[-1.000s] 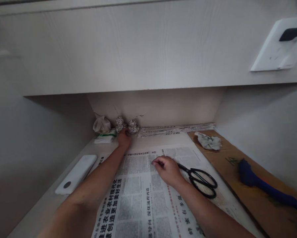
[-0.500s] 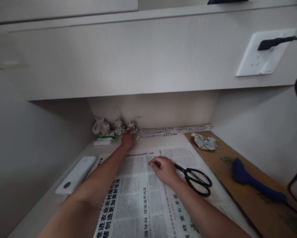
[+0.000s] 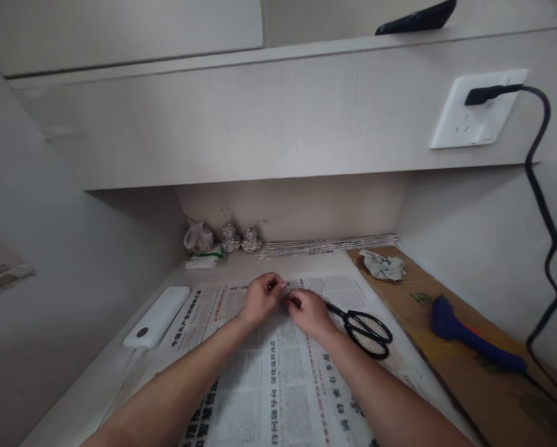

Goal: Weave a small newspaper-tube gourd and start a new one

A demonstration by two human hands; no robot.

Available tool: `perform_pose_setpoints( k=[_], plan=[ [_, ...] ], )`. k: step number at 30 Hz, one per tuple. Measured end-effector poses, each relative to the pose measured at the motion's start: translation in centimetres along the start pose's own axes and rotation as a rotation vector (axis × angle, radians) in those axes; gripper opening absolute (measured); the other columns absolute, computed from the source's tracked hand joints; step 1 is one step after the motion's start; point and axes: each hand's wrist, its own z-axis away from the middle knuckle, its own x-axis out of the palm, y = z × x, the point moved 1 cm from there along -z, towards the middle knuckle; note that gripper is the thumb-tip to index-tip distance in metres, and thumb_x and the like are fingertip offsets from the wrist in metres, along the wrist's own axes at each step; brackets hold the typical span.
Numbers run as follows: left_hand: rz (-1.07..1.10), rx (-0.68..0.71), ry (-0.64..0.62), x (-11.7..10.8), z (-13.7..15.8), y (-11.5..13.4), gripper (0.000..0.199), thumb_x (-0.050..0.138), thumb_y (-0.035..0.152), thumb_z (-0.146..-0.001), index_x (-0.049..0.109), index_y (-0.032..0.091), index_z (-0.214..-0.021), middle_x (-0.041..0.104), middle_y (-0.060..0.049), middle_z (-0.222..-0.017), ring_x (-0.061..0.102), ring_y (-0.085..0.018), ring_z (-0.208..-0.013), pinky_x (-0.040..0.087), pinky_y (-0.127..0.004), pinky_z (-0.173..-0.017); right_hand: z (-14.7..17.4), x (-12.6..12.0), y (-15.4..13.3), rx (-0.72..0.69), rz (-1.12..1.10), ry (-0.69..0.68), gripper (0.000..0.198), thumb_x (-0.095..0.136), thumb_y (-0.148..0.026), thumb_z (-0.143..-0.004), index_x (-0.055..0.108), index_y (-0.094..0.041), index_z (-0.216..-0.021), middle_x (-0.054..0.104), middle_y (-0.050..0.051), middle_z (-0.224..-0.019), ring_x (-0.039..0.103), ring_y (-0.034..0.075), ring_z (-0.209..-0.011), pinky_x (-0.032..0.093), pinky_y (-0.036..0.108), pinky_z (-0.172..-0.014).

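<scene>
Over the newspaper (image 3: 254, 354), my left hand (image 3: 262, 298) and my right hand (image 3: 307, 312) are close together, fingertips nearly meeting. Both have thumb and fingers pinched; anything between them is too small or hidden to make out. Black-handled scissors (image 3: 367, 334) lie just right of my right hand, their blades partly hidden behind it. Against the back wall stand two small gourd-shaped woven pieces (image 3: 230, 238) of printed paper. A row of thin rolled paper sticks (image 3: 325, 245) lies beside them.
A white power bank (image 3: 159, 316) with a cable lies at left. A bag (image 3: 199, 237) and a tissue pack (image 3: 204, 257) sit in the back corner. At right, cardboard (image 3: 418, 304) bears a crumpled cloth (image 3: 383, 266) and a blue glue gun (image 3: 474, 341). A black cord (image 3: 536, 186) hangs from the socket.
My left hand has drawn back from the woven pieces at the back wall to beside my right hand. My right hand stays about where it was. The camera view has shifted slightly.
</scene>
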Motion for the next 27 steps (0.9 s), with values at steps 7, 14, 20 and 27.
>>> perform_pose_setpoints(
  k=[7, 14, 20, 27],
  plan=[
    [0.019, 0.001, -0.032, -1.2, 2.8, 1.5, 0.013, 0.054, 0.023, -0.082, 0.065, 0.016, -0.077, 0.067, -0.003, -0.074, 0.060, -0.015, -0.071, 0.043, -0.024, -0.067, 0.1, -0.1, -0.1, -0.014, -0.011, -0.013, 0.015, 0.056, -0.022, -0.081, 0.070, -0.022, -0.079, 0.071, 0.001, -0.076, 0.062, 0.016, -0.071, 0.038, 0.024, -0.063],
    [0.018, -0.010, 0.015, -0.7, 3.4, -0.5, 0.015, 0.052, 0.023, -0.084, 0.064, 0.017, -0.082, 0.068, -0.004, -0.078, 0.060, -0.017, -0.074, 0.043, -0.025, -0.069, 0.1, 0.0, 0.0, 0.000, 0.012, 0.003, 0.014, 0.057, -0.024, -0.081, 0.070, -0.021, -0.076, 0.070, 0.002, -0.074, 0.060, 0.016, -0.068, 0.038, 0.024, -0.062],
    [0.254, -0.045, -0.051, -0.6, 3.9, -1.6, 0.018, 0.052, 0.030, -0.086, 0.064, 0.017, -0.088, 0.067, -0.006, -0.085, 0.061, -0.018, -0.080, 0.046, -0.028, -0.074, 0.0, 0.2, 0.2, 0.019, 0.005, -0.021, 0.014, 0.057, -0.024, -0.082, 0.070, -0.021, -0.079, 0.070, 0.002, -0.074, 0.060, 0.016, -0.069, 0.040, 0.025, -0.064],
    [0.502, -0.181, 0.001, -2.8, 2.2, 0.3, 0.030, 0.067, 0.045, -0.076, 0.058, 0.017, -0.069, 0.057, -0.001, -0.066, 0.051, -0.013, -0.062, 0.041, -0.026, -0.061, 0.1, 0.1, 0.0, 0.032, -0.018, -0.025, 0.016, 0.056, -0.026, -0.084, 0.071, -0.022, -0.082, 0.071, 0.002, -0.079, 0.062, 0.017, -0.073, 0.042, 0.025, -0.068]
  ],
)
